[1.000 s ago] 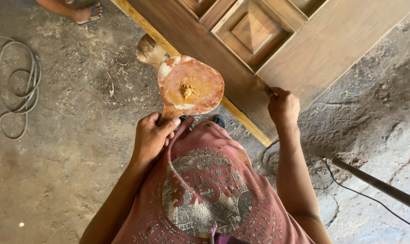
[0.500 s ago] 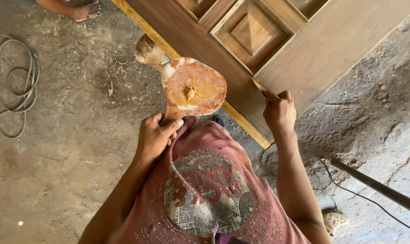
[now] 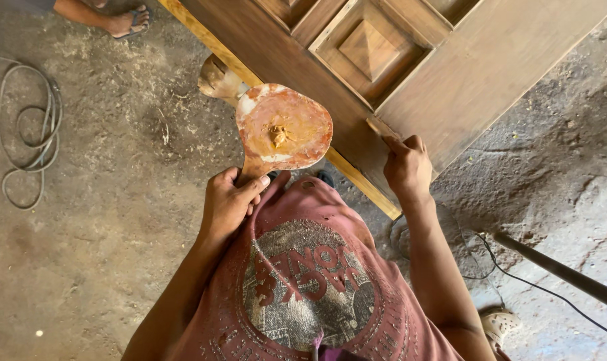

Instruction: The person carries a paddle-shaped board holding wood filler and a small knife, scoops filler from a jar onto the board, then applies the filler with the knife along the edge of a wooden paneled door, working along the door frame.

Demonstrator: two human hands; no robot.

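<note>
A coiled cable is seen at far left. The paddle board, smeared with putty, is gripped at centre by the left hand, fingers clamped. A small scraper is pinched by the right hand against the wooden door.

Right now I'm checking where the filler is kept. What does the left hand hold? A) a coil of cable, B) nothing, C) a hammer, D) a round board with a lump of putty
D: the left hand grips the handle of a round board with a putty lump at its centre.

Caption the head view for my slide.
Left hand holds round putty-smeared paddle; right hand presses small scraper against brown panelled wooden door.
</note>
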